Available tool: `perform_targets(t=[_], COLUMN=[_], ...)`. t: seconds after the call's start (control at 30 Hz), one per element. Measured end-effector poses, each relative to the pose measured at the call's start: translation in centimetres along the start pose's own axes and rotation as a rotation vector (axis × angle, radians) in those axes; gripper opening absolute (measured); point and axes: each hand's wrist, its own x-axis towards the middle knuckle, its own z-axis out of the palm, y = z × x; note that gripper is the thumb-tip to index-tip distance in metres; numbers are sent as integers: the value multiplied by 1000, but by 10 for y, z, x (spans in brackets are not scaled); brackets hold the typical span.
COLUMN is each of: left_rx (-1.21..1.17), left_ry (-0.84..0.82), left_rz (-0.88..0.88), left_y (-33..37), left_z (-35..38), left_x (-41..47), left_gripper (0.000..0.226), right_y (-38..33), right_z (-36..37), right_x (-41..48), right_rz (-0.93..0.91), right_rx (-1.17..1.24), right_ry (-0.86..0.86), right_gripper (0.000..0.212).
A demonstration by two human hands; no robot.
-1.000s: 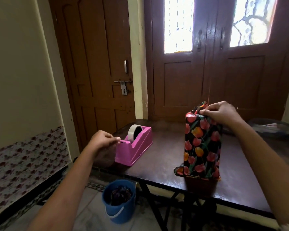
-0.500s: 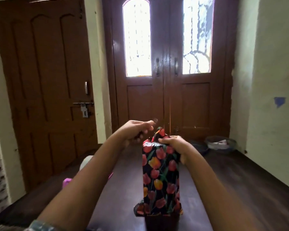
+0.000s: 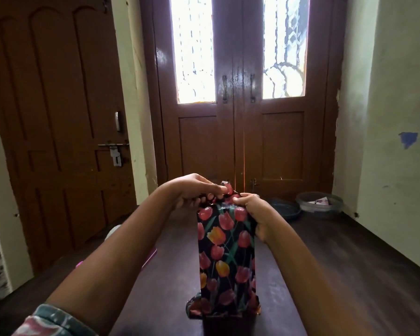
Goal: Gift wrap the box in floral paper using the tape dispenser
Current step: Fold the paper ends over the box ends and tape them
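Box (image 3: 226,263) stands upright on the table (image 3: 337,275) between both hands, wrapped in floral paper (image 3: 224,238). Left hand (image 3: 192,192) pinches the paper's folded top; right hand (image 3: 255,212) grips the box's upper right edge. Pink tape dispenser (image 3: 152,255) shows under the left forearm.

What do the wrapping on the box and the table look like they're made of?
The wrapping: probably glossy coated paper; it shows sheen and crumpled folds at the top. The table: seemingly dark stained wood with a dull polish; grain lines and soft reflections show.
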Motion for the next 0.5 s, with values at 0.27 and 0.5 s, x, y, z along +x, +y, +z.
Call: perform_targets(t=[0.27, 0.5], left_rx=[220, 379], left_ry=[-22, -100], left_rz=[-42, -172], left_y=[14, 31], left_z=[1, 3], left_x=[1, 10], left_gripper=[31, 28], right_y=[4, 7], right_z=[3, 6], right_x=[0, 1], right_rz=[-18, -28], right_rx=[39, 27], right_ry=[11, 51], right_gripper=[44, 68])
